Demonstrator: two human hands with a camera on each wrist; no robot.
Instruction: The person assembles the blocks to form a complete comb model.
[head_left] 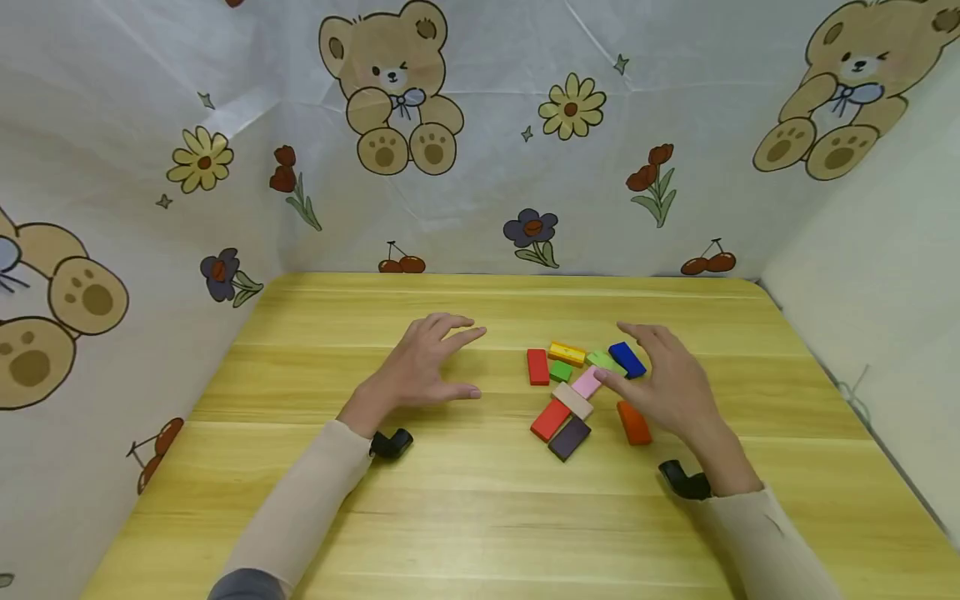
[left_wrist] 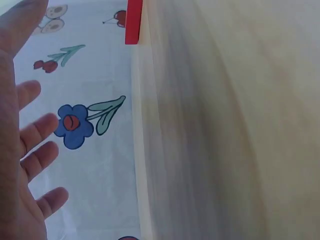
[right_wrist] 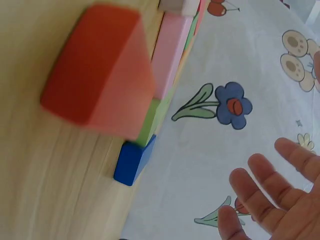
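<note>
Loose coloured blocks lie in a cluster right of the table's middle. Among them are a red block (head_left: 537,367), a yellow block (head_left: 567,353), a small green block (head_left: 561,372), a pink block (head_left: 587,382), a beige block (head_left: 573,401), a dark purple block (head_left: 570,438) and an orange block (head_left: 634,423). My left hand (head_left: 426,362) hovers left of the cluster, fingers spread, holding nothing. Over the cluster's right side is my right hand (head_left: 670,385), also without anything in it; its thumb overlaps the light green block (head_left: 604,362) in the head view. Nearby lies a blue block (head_left: 627,360).
The wooden table (head_left: 450,517) meets a white cloth (head_left: 480,167) with bears and flowers at its far edge. A plain pale wall (head_left: 892,317) stands on the right. Black wrist mounts (head_left: 392,444) sit under both wrists.
</note>
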